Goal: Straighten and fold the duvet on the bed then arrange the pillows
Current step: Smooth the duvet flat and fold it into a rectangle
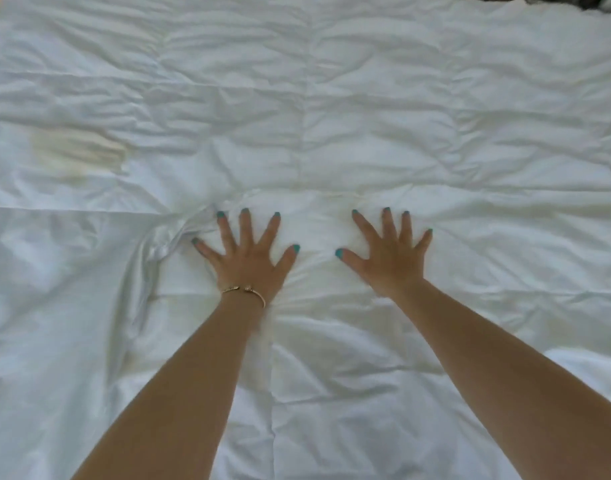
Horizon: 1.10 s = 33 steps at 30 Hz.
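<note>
Both palms flat, fingers spread, on white duvet (pixel 366 133) covering bed. Left hand (pixel 246 256) beside bunched ridge (pixel 151 268) at its 9 o'clock; right hand (pixel 390 256) alongside. Best sweep outward, firm even pressure, flattening that ridge first.

One duvet (pixel 366 116), two hands, seemingly one bracelet (pixel 244 292)

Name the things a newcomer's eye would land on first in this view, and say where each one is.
Two bare hands lie flat with fingers spread at the centre: the left hand, with a gold bracelet at its wrist, and the right hand. Under them, a wrinkled white duvet fills nearly the whole frame. A yellowish stain shows at middle left, and a bunched ridge of fabric runs beside the left hand.
</note>
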Tool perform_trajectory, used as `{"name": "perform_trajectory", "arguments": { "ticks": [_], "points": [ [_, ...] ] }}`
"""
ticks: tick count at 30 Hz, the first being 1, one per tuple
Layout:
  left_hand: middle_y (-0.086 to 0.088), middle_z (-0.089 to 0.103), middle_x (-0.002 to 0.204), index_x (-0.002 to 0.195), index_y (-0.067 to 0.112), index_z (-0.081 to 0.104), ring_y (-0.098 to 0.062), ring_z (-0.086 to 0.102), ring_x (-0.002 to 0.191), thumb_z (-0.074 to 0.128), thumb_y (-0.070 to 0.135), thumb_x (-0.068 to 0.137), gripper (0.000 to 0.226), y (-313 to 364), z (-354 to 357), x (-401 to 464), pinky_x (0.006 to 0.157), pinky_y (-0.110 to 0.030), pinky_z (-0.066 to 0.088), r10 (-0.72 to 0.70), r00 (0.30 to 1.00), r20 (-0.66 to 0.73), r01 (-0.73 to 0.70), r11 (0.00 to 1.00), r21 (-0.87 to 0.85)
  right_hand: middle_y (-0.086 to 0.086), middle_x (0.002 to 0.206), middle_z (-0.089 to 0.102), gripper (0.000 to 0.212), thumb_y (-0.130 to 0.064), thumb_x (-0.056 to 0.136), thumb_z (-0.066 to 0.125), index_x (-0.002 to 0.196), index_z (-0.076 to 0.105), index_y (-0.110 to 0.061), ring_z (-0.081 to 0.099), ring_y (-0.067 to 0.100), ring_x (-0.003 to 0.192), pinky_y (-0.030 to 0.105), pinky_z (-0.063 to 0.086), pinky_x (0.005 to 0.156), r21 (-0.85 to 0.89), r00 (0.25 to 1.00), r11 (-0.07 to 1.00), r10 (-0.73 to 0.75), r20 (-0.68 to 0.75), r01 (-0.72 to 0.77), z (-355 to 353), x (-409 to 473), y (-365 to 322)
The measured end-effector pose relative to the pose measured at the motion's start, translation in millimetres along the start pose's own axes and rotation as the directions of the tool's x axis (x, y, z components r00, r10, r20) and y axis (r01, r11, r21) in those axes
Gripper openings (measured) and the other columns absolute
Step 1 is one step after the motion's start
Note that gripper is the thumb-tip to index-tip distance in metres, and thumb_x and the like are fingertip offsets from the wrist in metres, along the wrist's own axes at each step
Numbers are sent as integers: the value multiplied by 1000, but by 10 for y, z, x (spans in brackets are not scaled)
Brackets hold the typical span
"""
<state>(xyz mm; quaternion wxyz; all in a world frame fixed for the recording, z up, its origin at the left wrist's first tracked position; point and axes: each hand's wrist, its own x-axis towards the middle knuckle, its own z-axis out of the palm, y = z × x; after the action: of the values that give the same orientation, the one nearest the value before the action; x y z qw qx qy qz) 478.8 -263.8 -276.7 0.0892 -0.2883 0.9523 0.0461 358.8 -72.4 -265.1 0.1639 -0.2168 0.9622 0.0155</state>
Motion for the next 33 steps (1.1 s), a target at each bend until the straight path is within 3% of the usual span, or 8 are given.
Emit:
{"name": "perform_trajectory", "arguments": {
  "ticks": [3, 9, 16, 20, 26, 29, 33],
  "points": [
    [-2, -16, 161, 143, 54, -16, -34, -22, 144, 0, 82, 80, 71, -142, 275, 146, 103, -76, -6, -50, 998, -46, 51, 999, 9, 0, 159, -25, 76, -88, 76, 12, 141, -17, -60, -19, 35, 146, 70, -6, 109, -33, 999, 999, -30, -16, 30, 167, 178, 10],
    [-14, 1, 160, 151, 42, 11, -39, -5, 146, 15, 72, 87, 71, -64, 569, 378, 103, -73, -3, -24, 997, -70, 21, 999, -44, 3, 161, -15, 76, -86, 76, 17, 141, -15, -60, -16, 37, 146, 69, -7, 109, -42, 999, 999, -8, -42, 7, 333, 373, -21],
    [-16, 0, 160, 151, 42, 1, -41, -3, 145, 12, 72, 87, 72, -14, 695, 525, 101, -76, 3, -33, 998, -45, 30, 997, -68, 13, 159, 15, 79, -82, 73, 29, 145, 14, -53, 4, 44, 145, 72, -3, 106, -60, 995, 998, -5, -102, -1, 532, 510, 30],
    [-17, 7, 158, 151, 39, 8, -42, 5, 144, 10, 72, 87, 72, -34, 710, 518, 99, -74, 11, -26, 998, -62, 23, 999, -49, 18, 153, 26, 78, -76, 71, 35, 143, 25, -47, 12, 45, 142, 73, 2, 106, -30, 986, 999, -24, -164, 19, 643, 503, 42],
    [-16, 13, 156, 150, 42, 9, -41, 11, 144, 10, 71, 88, 69, -63, 716, 543, 98, -70, 15, -30, 990, -137, 26, 999, -34, 18, 147, 26, 71, -74, 81, 26, 145, 26, -43, 18, 46, 141, 74, 6, 105, -27, 973, 998, -63, -221, 58, 745, 577, 65],
    [-14, 13, 155, 150, 44, 5, -40, 12, 144, 11, 71, 87, 69, -46, 711, 500, 98, -69, 16, -30, 985, -172, 24, 999, -33, 20, 143, 24, 70, -73, 84, 20, 144, 26, -38, 15, 47, 141, 75, 5, 104, -50, 983, 996, -78, -168, 70, 818, 590, 91],
    [-13, 16, 154, 147, 43, 15, -40, 15, 143, 17, 71, 86, 67, -13, 675, 487, 99, -70, 17, -25, 982, -190, 19, 999, -34, 21, 139, 23, 70, -71, 87, 13, 137, 34, -27, 12, 47, 140, 77, 6, 102, -58, 989, 996, -74, -126, 67, 891, 624, 94]
  ]
}}
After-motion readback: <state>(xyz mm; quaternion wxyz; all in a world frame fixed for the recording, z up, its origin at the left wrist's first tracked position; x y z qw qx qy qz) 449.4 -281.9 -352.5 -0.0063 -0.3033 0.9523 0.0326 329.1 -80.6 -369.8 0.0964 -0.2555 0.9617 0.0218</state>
